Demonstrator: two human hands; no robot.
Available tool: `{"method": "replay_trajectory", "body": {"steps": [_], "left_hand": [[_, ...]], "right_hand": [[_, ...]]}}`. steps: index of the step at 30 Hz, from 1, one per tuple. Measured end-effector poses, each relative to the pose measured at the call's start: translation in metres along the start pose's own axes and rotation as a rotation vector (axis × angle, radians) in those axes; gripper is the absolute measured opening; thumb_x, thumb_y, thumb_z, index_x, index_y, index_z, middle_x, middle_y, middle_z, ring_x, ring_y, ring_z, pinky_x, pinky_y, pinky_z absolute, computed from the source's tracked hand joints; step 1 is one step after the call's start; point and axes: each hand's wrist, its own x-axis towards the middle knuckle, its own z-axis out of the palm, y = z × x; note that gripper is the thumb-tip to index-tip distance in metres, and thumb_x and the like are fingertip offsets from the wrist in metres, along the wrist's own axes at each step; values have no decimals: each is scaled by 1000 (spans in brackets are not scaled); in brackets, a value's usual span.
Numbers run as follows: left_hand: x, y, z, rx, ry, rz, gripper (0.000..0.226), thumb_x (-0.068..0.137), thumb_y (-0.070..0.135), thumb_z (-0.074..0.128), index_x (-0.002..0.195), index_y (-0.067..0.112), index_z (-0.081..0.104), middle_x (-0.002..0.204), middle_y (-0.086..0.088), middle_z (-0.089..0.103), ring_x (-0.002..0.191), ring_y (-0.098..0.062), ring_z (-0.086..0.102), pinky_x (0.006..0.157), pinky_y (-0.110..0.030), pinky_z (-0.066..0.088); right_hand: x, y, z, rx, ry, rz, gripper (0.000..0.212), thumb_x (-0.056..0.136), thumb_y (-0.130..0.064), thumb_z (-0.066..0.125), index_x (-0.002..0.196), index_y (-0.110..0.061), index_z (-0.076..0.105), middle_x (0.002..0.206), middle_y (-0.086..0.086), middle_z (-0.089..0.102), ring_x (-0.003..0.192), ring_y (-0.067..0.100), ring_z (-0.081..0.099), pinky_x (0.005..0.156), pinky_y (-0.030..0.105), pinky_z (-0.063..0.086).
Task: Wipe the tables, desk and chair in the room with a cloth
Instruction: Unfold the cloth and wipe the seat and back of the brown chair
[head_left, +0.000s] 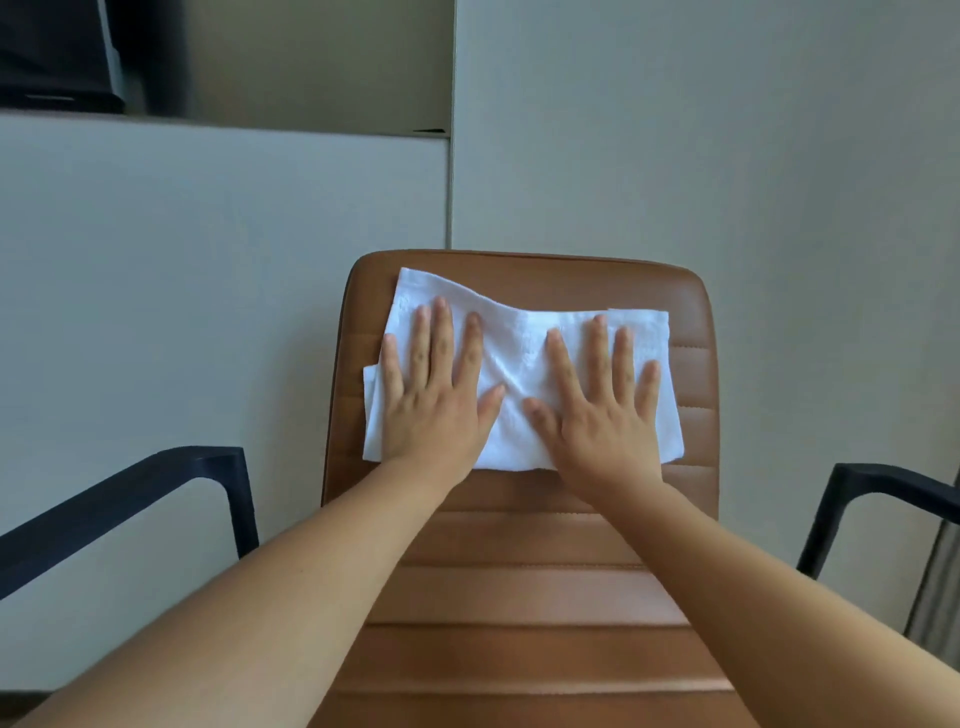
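A white cloth (519, 364) lies spread flat on the upper part of a brown leather chair back (519, 571) with stitched horizontal ribs. My left hand (436, 395) presses on the cloth's left half with straight, spread fingers. On the cloth's right half my right hand (602, 405) presses the same way, its fingers also straight. Both thumbs point inward and nearly meet at the cloth's middle. The cloth's top edge sits just below the chair's top rim.
A black armrest (156, 488) juts out at the left and another black armrest (883, 493) at the right. Pale grey wall panels (727, 130) stand behind the chair. A dark recess with a black object (57, 52) is at the top left.
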Motion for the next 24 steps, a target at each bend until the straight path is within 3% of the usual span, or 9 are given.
{"method": "replay_trajectory", "body": {"steps": [5, 9, 13, 24], "left_hand": [[59, -11, -22, 18, -11, 57, 75, 99, 63, 10, 162, 22, 6, 169, -9, 2, 156, -25, -5, 124, -57, 1], [95, -9, -31, -26, -53, 61, 71, 99, 63, 18, 160, 27, 18, 168, -5, 14, 156, -23, 6, 122, -56, 5], [88, -7, -20, 6, 62, 40, 73, 97, 63, 12, 158, 25, 26, 165, -9, 24, 154, -27, 16, 122, -57, 10], [64, 67, 3, 16, 126, 255, 70, 100, 60, 14, 161, 25, 14, 169, -10, 5, 156, -28, 2, 122, -58, 7]], "right_hand": [[59, 3, -29, 1, -2, -1, 74, 99, -72, 17, 162, -39, -5, 170, 5, -16, 156, 29, -18, 122, 62, -9], [90, 12, -44, -12, 7, 33, 73, 97, -74, 14, 161, -41, 4, 171, 4, -1, 157, 29, -11, 120, 66, -8], [84, 17, -35, 4, 93, 101, 76, 96, -74, 12, 162, -37, 10, 171, 7, 5, 157, 30, -5, 120, 67, -6], [19, 54, 1, 105, 203, 299, 71, 100, -68, 15, 163, -36, 3, 171, 8, -10, 156, 31, -14, 121, 66, -3]]}}
